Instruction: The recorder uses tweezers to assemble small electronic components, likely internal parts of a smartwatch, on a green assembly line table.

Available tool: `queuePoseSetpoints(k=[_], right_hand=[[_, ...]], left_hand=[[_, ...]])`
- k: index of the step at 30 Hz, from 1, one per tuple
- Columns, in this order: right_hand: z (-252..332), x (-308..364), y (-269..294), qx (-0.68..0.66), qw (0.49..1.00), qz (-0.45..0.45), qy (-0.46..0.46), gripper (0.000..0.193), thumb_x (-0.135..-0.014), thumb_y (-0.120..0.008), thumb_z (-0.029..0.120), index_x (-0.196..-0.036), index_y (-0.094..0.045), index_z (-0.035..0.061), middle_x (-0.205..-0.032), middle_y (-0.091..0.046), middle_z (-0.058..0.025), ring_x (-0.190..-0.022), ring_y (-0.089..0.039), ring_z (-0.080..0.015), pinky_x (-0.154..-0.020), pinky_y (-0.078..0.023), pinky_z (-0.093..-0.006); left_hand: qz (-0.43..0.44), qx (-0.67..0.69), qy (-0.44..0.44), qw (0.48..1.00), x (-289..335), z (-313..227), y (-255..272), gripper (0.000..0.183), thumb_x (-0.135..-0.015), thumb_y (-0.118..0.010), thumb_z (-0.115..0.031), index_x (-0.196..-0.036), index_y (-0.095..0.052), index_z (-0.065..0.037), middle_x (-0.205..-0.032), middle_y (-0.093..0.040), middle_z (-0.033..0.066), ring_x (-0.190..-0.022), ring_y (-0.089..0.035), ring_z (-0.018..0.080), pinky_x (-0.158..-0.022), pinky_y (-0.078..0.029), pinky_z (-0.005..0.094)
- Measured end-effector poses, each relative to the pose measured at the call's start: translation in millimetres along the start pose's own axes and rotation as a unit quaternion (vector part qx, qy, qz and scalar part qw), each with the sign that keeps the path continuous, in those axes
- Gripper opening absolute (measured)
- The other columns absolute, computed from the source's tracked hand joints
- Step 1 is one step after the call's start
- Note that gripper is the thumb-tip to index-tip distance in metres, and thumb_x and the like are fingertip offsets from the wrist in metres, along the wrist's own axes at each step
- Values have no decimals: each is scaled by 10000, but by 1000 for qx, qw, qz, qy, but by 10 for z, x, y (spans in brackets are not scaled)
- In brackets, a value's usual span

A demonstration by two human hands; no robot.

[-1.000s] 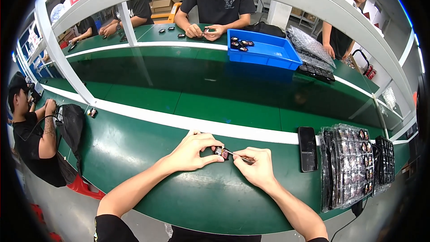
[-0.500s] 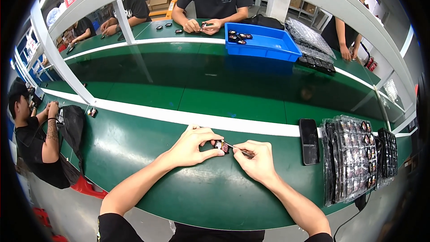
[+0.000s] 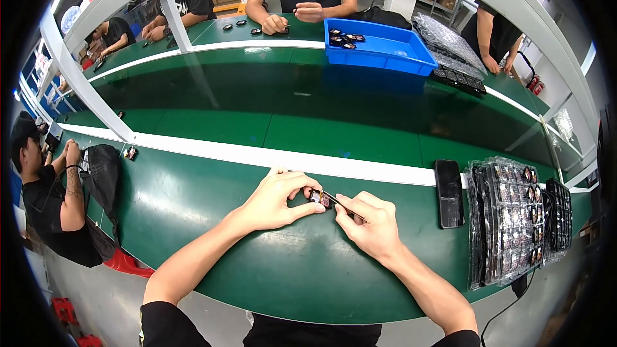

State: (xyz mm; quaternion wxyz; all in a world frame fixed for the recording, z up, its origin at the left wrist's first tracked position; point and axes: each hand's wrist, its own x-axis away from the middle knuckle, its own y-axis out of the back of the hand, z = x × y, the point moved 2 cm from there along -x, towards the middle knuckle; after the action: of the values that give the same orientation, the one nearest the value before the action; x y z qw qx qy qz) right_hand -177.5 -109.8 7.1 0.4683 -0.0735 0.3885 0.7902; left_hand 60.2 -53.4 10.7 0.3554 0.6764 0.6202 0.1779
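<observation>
Head view: the left hand clamps the part by its left side, between thumb and fingers. The part is at the near bench, between the two hands; whether it touches the surface, I cannot tell from where I stand. The right hand has its fingers clamped on the tool, whose tip is at the part's upper right edge.

Change, compared with half a second ago: the tool slants more steeply across the part. Both grips are unchanged.

Meaning: the work appears to be in progress on the same part, with the tool re-angled rather than withdrawn. The exact contact point is too small to read.

Secondary change: across the bench, the co-worker's hands are now apart. The phone and trays lie to the right, clear of both hands.
</observation>
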Motion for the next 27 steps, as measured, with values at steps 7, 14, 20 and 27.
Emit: queuePoseSetpoints(k=[7,14,20,27], right_hand=[[-30,-8,-28,-1,1000,-11,21,222,-899,-877,7,-1120,-857,-11,-682,-611,-72,-525,-533,-132,-502,-422,-312],[-25,1,-25,-6,1000,-11,23,215,-898,-872,-5,-1113,-860,-5,-696,-626,-66,-525,-542,-127,-490,-426,-315],[-26,8,-23,16,1000,16,19,214,-925,-842,29,-1138,-849,22,-810,-705,-113,-568,-656,-262,-528,-528,-379],[-66,-44,29,-76,996,32,-33,175,-954,-832,29,-1124,-864,1,-729,-685,-97,-573,-599,-141,-534,-459,-321]], left_hand=[[9,10,-10,1000,-24,33,20,393,-881,-949,-337,-1188,-812,-135,-964,-710,-28,-787,-543,136,-972,-407,333],[18,26,2,1000,-28,47,18,406,-927,-915,-413,-1193,-807,-127,-963,-712,-6,-815,-555,154,-994,-410,351],[20,20,-10,1000,-26,55,28,412,-923,-915,-404,-1197,-808,-115,-954,-714,-3,-805,-547,154,-984,-407,343],[59,64,-29,996,-33,130,113,386,-923,-926,-346,-1221,-804,-132,-948,-699,-27,-813,-544,144,-1020,-395,352]])
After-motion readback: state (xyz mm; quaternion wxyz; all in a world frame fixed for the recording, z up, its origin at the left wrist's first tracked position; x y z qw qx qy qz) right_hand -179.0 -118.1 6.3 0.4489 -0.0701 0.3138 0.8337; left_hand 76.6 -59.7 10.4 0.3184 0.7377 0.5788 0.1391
